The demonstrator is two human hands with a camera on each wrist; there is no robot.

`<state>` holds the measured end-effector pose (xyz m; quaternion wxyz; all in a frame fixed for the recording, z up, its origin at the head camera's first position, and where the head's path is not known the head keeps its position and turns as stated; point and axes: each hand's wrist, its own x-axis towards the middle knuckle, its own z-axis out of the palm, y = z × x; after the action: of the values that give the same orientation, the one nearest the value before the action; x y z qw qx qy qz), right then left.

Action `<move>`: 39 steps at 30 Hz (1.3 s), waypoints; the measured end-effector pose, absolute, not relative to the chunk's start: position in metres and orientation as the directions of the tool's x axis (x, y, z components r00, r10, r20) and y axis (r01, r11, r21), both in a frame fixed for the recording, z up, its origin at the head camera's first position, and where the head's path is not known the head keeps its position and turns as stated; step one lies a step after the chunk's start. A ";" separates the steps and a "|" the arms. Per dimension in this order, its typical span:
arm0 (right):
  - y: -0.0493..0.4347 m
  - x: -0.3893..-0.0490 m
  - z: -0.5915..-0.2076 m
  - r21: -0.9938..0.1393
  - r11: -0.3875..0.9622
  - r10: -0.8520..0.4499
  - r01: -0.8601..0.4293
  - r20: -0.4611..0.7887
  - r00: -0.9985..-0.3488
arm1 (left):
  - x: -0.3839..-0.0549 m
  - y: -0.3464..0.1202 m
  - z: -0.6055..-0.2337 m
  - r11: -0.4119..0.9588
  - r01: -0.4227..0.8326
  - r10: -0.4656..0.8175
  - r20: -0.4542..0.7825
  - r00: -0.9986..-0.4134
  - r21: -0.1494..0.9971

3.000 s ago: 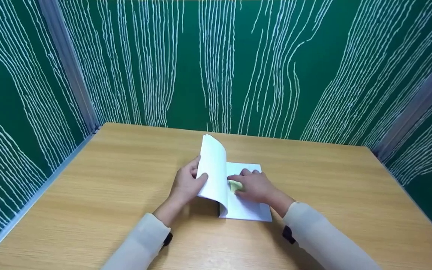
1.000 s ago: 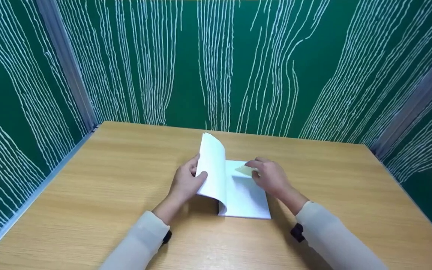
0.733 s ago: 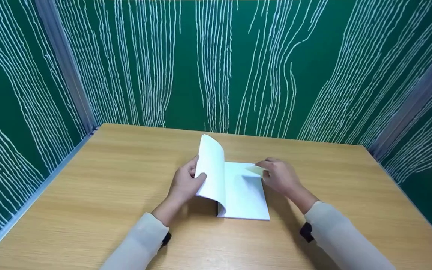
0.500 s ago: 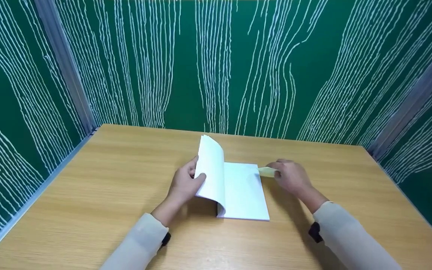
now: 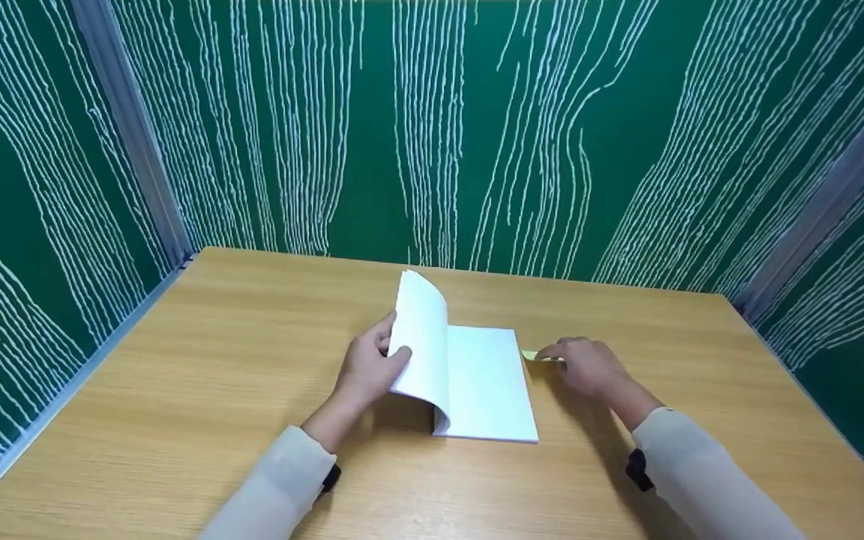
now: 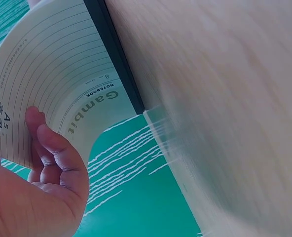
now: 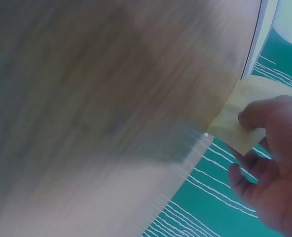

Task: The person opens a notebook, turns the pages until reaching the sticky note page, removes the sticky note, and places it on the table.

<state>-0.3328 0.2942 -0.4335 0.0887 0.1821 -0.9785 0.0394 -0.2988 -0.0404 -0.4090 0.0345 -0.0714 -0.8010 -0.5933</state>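
An open notebook point(image 5: 484, 386) lies on the table, its right-hand pages flat and white. My left hand point(image 5: 373, 366) grips the raised, curled front pages, thumb on the inner side and fingers behind. In the left wrist view, the lined cover point(image 6: 52, 64) printed "Gambit NOTEBOOK" and "A5" bends beside a dark spine point(image 6: 117, 54), with the fingertips of my left hand point(image 6: 57, 163) against it. Just right of the notebook, my right hand point(image 5: 591, 366) pinches a small pale yellow sticky note point(image 7: 230, 118); the right wrist view shows the thumb across it.
The wooden table point(image 5: 214, 360) extends on all sides of the notebook. Green panels point(image 5: 372, 150) with wavy white lines rise behind it and at both sides, with grey posts point(image 5: 136, 127) at the corners.
My right hand has lifted the yellow sticky note from the notebook page and carried it right, past the page edge, then down close to the table. My left hand keeps holding the raised pages.
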 end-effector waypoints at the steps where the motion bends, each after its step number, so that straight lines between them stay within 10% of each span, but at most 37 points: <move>1: 0.294 -0.332 -0.433 -0.042 0.932 -0.350 -0.361 0.162 -0.923 | -0.299 -0.041 -0.409 0.282 0.155 0.074 0.139 -0.987 0.947; 39: 0.272 -0.331 -0.441 0.008 0.954 -0.299 -0.300 0.091 -0.950 | -0.304 -0.099 -0.414 0.641 0.043 -0.008 0.063 -0.998 0.766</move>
<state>-0.3312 0.2722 -0.4411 0.0456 0.1518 -0.9874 0.0032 -0.3039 -0.0993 -0.4136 0.0302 -0.0099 -0.9053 -0.4237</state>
